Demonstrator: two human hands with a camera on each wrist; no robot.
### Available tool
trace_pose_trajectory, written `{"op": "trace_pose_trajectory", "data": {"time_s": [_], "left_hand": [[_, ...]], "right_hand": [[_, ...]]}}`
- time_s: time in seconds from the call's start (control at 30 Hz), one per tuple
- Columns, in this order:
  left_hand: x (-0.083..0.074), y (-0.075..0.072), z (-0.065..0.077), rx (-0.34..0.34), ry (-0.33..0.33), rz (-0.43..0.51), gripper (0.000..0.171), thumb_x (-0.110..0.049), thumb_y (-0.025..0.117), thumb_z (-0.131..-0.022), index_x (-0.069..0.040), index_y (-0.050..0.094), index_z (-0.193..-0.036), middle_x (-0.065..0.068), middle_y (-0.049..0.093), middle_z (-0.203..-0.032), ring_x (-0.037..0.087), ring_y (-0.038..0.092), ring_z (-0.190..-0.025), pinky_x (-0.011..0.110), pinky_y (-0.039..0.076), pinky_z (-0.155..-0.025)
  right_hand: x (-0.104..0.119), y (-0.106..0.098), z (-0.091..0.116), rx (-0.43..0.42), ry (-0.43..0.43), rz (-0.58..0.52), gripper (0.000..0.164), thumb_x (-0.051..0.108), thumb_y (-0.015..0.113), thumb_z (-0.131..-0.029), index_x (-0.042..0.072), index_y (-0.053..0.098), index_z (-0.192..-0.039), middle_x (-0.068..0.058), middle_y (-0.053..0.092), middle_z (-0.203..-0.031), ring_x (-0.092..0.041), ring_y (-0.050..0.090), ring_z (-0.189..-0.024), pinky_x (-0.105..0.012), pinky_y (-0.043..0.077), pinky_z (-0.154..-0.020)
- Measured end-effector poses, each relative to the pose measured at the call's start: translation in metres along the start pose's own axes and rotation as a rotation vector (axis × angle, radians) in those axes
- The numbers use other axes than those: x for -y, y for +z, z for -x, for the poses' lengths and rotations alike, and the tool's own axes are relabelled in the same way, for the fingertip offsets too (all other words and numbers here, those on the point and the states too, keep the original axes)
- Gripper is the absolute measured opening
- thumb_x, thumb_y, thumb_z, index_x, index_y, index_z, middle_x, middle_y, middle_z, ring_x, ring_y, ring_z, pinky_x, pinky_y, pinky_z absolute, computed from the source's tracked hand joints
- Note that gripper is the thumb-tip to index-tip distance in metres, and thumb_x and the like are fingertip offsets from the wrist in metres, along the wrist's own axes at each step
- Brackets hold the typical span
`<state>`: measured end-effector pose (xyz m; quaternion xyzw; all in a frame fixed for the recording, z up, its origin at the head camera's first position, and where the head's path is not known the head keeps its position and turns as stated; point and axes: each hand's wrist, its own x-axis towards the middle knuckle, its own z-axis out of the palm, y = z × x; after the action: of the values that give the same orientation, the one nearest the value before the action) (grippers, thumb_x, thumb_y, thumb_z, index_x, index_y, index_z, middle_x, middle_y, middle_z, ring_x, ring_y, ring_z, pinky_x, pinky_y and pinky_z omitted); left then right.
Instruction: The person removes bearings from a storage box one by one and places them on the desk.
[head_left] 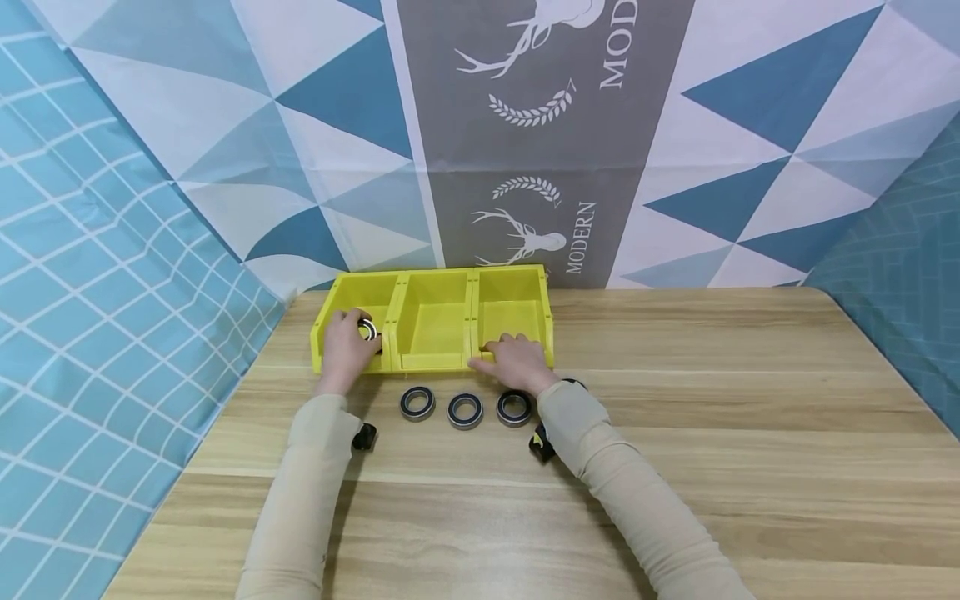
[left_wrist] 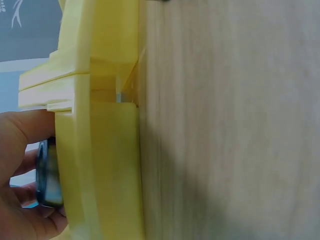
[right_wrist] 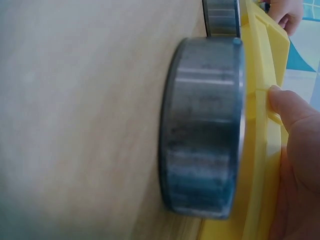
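My left hand (head_left: pixel 346 343) grips a ball bearing (head_left: pixel 367 330) by its rim at the left compartment of a yellow three-part storage bin (head_left: pixel 432 362). In the left wrist view, that bearing (left_wrist: pixel 48 172) stands on edge just behind the bin's front lip, fingers around it. My right hand (head_left: pixel 517 363) holds the front edge of the right compartment, its thumb (right_wrist: pixel 282 102) touching the divider and its fingers reaching over the lip. Close before the bin, bearings lie flat on the table: one on the left (head_left: pixel 417 403), one in the middle (head_left: pixel 465 411), one by the right wrist (head_left: pixel 513 407).
Another dark ring (head_left: pixel 574 383) is mostly hidden behind the right wrist. The wooden table (head_left: pixel 750 433) extends to both sides, and a patterned cloth wall (head_left: pixel 525 167) rises behind the bin. A black wrist camera (head_left: pixel 542 443) sits under the right sleeve.
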<state>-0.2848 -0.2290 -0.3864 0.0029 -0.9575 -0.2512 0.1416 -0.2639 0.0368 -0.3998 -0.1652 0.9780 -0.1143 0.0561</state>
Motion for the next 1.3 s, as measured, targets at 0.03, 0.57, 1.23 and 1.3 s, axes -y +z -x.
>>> {"op": "trace_pose_trajectory", "data": {"time_s": [0.03, 0.57, 1.23, 1.3], "left_hand": [[0.0, -0.001, 0.001, -0.009, -0.001, 0.001, 0.036, -0.015, 0.062, -0.074, -0.001, 0.05, -0.104, 0.018, 0.041, -0.101, 0.031, 0.043, -0.089, 0.042, 0.038, -0.076], [-0.007, -0.018, 0.027, -0.045, 0.063, 0.013, 0.034, -0.023, 0.061, -0.076, -0.001, 0.052, -0.101, 0.016, 0.045, -0.098, 0.028, 0.044, -0.088, 0.041, 0.038, -0.076], [-0.011, -0.028, 0.049, 0.281, 0.151, -0.232, 0.042, -0.032, 0.066, -0.068, -0.003, 0.057, -0.098, 0.013, 0.054, -0.086, 0.024, 0.05, -0.07, 0.039, 0.042, -0.061], [-0.012, -0.029, 0.05, 0.319, 0.162, -0.249, 0.042, -0.032, 0.066, -0.068, -0.003, 0.058, -0.096, 0.012, 0.055, -0.085, 0.023, 0.051, -0.07, 0.04, 0.042, -0.062]], "right_hand": [[0.0, 0.0, 0.0, -0.001, -0.001, 0.001, 0.063, 0.063, 0.031, -0.079, 0.02, 0.048, -0.122, -0.007, 0.047, -0.118, -0.027, 0.045, -0.1, -0.042, 0.037, -0.075], [-0.001, 0.0, -0.001, -0.003, -0.003, 0.001, 0.063, 0.063, 0.031, -0.079, 0.019, 0.048, -0.122, -0.007, 0.047, -0.118, -0.027, 0.045, -0.1, -0.043, 0.037, -0.075], [-0.001, 0.002, -0.002, -0.01, -0.005, 0.004, 0.063, 0.064, 0.03, -0.079, 0.021, 0.048, -0.121, -0.006, 0.047, -0.118, -0.027, 0.045, -0.099, -0.043, 0.037, -0.075], [-0.001, 0.002, -0.001, -0.011, -0.004, 0.006, 0.063, 0.064, 0.029, -0.079, 0.021, 0.048, -0.121, -0.006, 0.047, -0.118, -0.027, 0.045, -0.099, -0.043, 0.037, -0.075]]}}
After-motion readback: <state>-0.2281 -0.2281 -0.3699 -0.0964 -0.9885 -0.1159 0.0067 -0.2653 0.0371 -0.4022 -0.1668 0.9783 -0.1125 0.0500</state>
